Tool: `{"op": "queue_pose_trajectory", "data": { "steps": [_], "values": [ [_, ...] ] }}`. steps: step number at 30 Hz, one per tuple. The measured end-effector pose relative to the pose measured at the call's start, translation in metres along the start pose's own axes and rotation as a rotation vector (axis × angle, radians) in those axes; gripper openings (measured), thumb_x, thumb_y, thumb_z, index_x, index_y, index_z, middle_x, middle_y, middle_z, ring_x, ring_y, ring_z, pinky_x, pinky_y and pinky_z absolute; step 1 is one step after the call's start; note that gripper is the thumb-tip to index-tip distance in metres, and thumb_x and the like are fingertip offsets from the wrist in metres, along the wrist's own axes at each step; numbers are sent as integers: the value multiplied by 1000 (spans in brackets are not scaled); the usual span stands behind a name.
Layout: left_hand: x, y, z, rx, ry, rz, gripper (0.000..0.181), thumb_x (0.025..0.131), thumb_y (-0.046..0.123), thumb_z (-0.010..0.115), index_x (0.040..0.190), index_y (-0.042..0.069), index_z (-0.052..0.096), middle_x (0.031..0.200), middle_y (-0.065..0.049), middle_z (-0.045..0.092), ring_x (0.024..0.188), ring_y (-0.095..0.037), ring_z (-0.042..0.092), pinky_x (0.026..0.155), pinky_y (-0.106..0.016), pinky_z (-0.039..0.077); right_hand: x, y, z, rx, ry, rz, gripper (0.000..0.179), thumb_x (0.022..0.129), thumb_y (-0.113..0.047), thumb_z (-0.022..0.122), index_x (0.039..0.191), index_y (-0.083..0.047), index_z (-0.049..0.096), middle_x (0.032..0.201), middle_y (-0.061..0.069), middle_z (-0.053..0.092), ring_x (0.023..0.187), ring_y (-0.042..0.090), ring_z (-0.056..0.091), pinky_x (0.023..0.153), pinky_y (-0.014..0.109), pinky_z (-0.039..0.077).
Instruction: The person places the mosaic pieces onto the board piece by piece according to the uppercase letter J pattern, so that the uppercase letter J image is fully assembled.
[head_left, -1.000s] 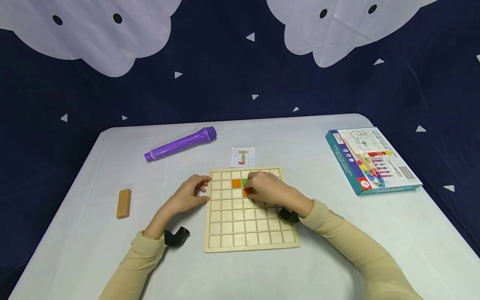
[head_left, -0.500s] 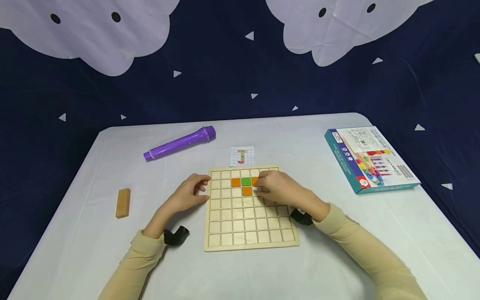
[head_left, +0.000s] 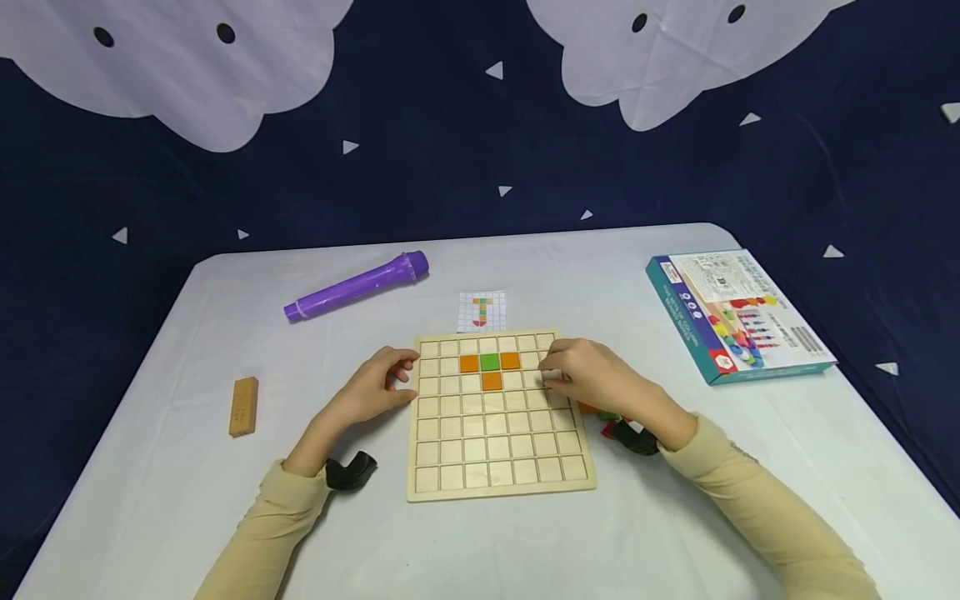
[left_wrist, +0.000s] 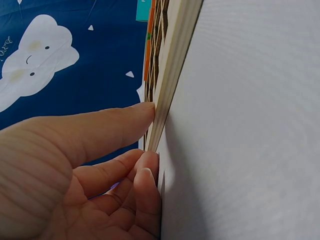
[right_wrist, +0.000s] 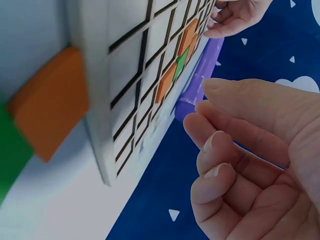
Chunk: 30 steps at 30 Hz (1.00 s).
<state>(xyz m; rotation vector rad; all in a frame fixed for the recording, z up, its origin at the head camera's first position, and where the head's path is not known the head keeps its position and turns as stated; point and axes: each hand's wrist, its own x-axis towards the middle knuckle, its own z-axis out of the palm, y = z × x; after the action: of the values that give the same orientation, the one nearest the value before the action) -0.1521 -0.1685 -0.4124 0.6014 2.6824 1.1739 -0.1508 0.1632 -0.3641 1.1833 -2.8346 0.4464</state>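
On the table lies a square wooden grid board (head_left: 501,473). A green tile (head_left: 489,362) sits in it between two orange tiles, the left one (head_left: 468,363) and the right one (head_left: 510,361). One more orange tile (head_left: 491,381) lies just below the green. My left hand (head_left: 375,387) rests at the board's left edge, thumb tip (left_wrist: 142,112) touching its side. Over the board's right part hovers my right hand (head_left: 592,375), fingers loosely bent, with nothing between thumb and fingertips in the right wrist view.
Loose tiles, orange (right_wrist: 52,102) and green (right_wrist: 12,150) among them, lie right of the board, partly hidden by my right wrist. A patterned card (head_left: 482,312) lies behind the board. Around stand a purple microphone (head_left: 356,287), a wooden block (head_left: 243,407) and a box (head_left: 742,321).
My right hand has moved right, off the tiles, uncovering the green tile and the orange one right of it. Loose tiles now show by its wrist. My left hand stays at the board's edge.
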Motion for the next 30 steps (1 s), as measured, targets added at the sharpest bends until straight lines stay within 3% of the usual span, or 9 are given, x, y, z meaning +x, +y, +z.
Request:
{"op": "queue_pose_trajectory", "data": {
  "steps": [16, 30],
  "values": [
    [-1, 0, 0, 7, 3, 3, 54, 78, 2, 70, 127, -7, 49, 103, -14, 53, 88, -18, 51, 68, -20, 43, -34, 13, 3, 9, -16, 98, 12, 81, -8, 70, 91, -4, 74, 84, 3, 67, 73, 9, 62, 63, 21, 51],
    [0, -1, 1, 3, 8, 5, 54, 78, 2, 70, 126, -7, 50, 102, -14, 54, 87, -17, 50, 67, -19, 43, -58, 25, 0, 6, -14, 116, 11, 77, -6, 72, 88, -4, 74, 81, 0, 65, 71, 6, 58, 65, 23, 52]
  ]
}}
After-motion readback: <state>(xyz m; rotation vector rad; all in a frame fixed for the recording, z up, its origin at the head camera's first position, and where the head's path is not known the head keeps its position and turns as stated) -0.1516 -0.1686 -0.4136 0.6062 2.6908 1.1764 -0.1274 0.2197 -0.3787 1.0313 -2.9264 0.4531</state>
